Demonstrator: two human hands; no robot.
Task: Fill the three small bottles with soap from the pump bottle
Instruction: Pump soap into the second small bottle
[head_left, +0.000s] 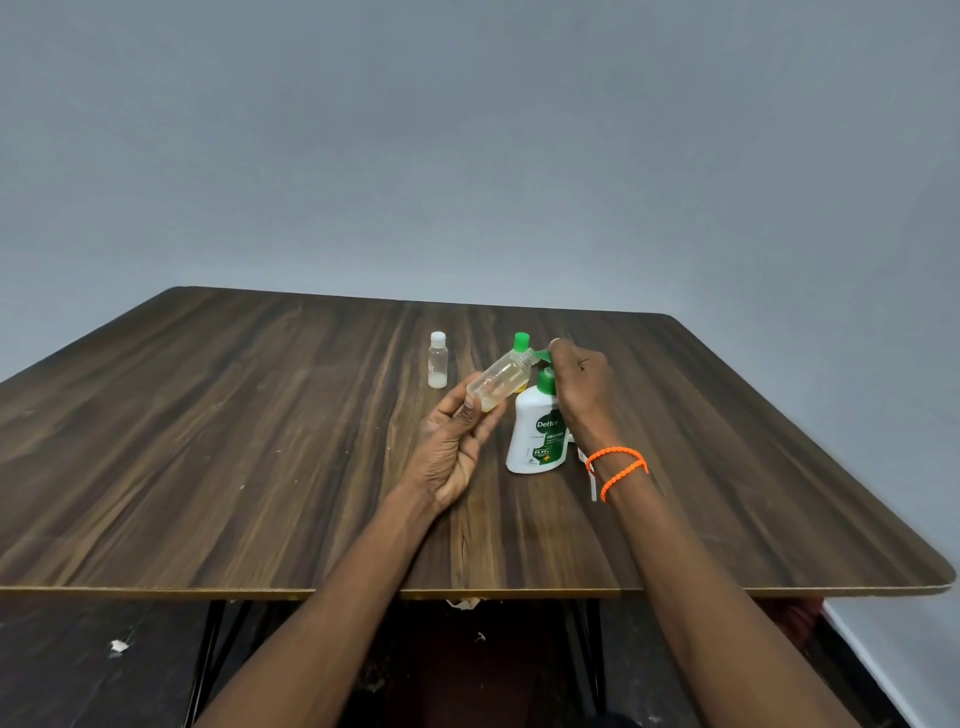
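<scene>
While my left hand (457, 447) clamps the tilted small bottle (500, 382) against the pump bottle (537, 441) nozzle, my right hand (579, 382), closed over the pump head, should press slowly, mouth aligned.

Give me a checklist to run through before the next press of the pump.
1. Held bottle gripped by the left hand: ok, fingers wrap its base.
2. Its open mouth meets the pump spout: ok, it looks lined up, tilted toward the nozzle.
3. Right hand on the pump head: ok.
4. Pump bottle upright on the table: ok.
5. Room left in the held bottle: ok, only a little yellowish liquid shows near the base.
6. Other bottles ready: white-capped bottle stands capped, not ok; green-capped bottle mostly hidden, cannot tell.
</scene>
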